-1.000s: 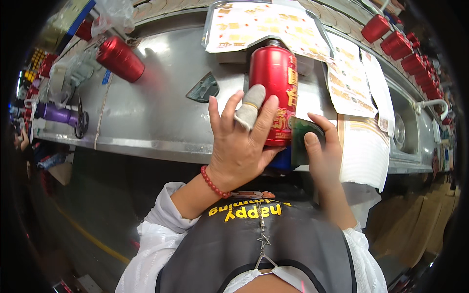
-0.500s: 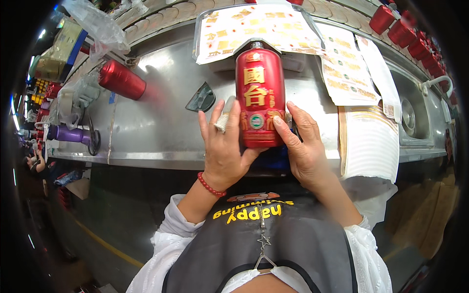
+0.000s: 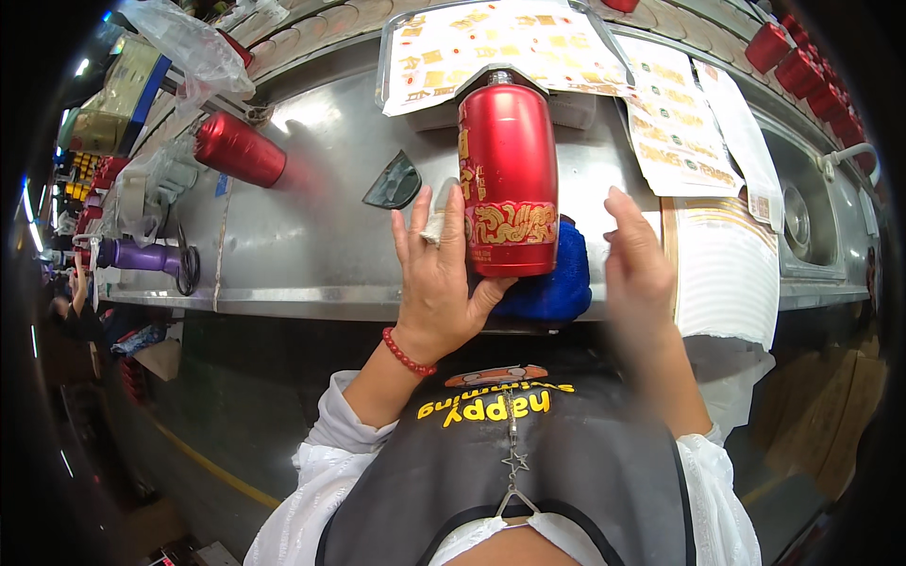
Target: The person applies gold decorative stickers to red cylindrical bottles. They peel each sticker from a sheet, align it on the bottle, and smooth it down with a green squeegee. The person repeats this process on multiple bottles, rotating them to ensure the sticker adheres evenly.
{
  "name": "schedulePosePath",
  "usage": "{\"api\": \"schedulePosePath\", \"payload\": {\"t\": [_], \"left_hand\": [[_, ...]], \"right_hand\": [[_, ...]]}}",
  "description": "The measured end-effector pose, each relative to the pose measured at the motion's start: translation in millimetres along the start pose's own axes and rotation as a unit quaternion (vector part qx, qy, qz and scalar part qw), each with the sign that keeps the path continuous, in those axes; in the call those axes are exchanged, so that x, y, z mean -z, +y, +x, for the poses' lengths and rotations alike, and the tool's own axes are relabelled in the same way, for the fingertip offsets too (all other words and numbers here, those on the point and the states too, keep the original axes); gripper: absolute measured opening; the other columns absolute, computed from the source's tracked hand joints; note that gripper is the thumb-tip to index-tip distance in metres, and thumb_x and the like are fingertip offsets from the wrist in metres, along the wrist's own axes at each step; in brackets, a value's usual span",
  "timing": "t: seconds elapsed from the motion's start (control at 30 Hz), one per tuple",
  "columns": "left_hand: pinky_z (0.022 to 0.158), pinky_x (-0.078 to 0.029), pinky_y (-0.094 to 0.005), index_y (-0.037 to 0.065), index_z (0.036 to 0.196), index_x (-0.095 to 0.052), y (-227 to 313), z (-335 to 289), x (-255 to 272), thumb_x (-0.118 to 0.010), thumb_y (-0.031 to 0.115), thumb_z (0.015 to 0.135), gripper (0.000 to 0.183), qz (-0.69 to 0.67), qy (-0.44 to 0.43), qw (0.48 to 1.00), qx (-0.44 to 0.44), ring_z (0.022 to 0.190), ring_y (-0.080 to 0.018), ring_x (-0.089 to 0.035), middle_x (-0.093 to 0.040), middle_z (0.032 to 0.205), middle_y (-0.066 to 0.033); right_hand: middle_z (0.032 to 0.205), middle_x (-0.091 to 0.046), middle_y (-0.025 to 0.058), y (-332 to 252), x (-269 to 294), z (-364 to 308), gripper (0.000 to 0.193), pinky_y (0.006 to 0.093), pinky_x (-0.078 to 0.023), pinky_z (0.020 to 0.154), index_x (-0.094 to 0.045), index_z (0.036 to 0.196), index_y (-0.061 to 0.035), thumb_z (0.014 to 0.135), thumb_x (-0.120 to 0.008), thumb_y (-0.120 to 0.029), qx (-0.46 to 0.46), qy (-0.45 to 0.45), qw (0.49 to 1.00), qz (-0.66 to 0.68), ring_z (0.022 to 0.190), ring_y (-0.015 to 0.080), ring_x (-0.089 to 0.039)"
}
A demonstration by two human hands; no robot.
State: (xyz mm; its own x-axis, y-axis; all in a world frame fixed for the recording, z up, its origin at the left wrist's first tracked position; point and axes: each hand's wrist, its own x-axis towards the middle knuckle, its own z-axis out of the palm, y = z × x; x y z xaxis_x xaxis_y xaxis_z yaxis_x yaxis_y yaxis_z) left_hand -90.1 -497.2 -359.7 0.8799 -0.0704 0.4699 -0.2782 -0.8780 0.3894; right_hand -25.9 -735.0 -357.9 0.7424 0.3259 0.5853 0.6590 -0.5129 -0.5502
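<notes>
A glossy red bottle with gold lettering down its left side and a gold patterned band near its base lies in front of me, its neck pointing away. My left hand is closed on its lower left, the fingers along the side and the thumb at the base; one finger wears a pale wrap. My right hand is off the bottle, to its right, its fingers partly smeared by motion. A blue cloth shows under the bottle's base. Beyond the neck, a tray bears a sheet of gold and red decals.
Left of the bottle lies a dark, flat scraper-like piece. Another red bottle lies further left, near a purple bottle. On the right are more decal sheets, a stack of paper and a sink.
The red bottle has rolled leftward, so its large gold characters moved to the left edge and the patterned band faces up. My right hand has come off it and moved right.
</notes>
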Motion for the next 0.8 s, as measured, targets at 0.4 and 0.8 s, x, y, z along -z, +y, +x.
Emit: {"api": "schedulePosePath", "payload": {"t": [0.4,0.8], "left_hand": [[0.114,-0.014,-0.0689,-0.010,0.153,-0.026,2,1,-5,-0.056,0.064,0.091,0.101,-0.001,0.004,1.000,-0.008,0.139,-0.0487,-0.036,-0.045,0.147,-0.0274],[0.117,-0.026,-0.0471,-0.006,0.144,-0.044,1,25,5,-0.056,0.027,0.103,0.054,-0.270,0.058,0.960,0.042,0.139,-0.0417,-0.040,-0.048,0.145,-0.0247]], "right_hand": [[0.090,-0.069,0.0103,-12,-18,33,0.021,0.0302,-0.053,0.072,-0.060,0.115,-0.0010,0.097,-0.064,-0.012,-0.210,0.047,0.940,0.264,0.080,0.0161,-0.066],[0.093,-0.068,0.0040,-17,8,18,0.021,0.0253,-0.050,0.077,-0.063,0.110,0.0003,0.092,-0.064,-0.011,-0.289,-0.101,0.872,0.382,0.085,0.0088,-0.061]]}}
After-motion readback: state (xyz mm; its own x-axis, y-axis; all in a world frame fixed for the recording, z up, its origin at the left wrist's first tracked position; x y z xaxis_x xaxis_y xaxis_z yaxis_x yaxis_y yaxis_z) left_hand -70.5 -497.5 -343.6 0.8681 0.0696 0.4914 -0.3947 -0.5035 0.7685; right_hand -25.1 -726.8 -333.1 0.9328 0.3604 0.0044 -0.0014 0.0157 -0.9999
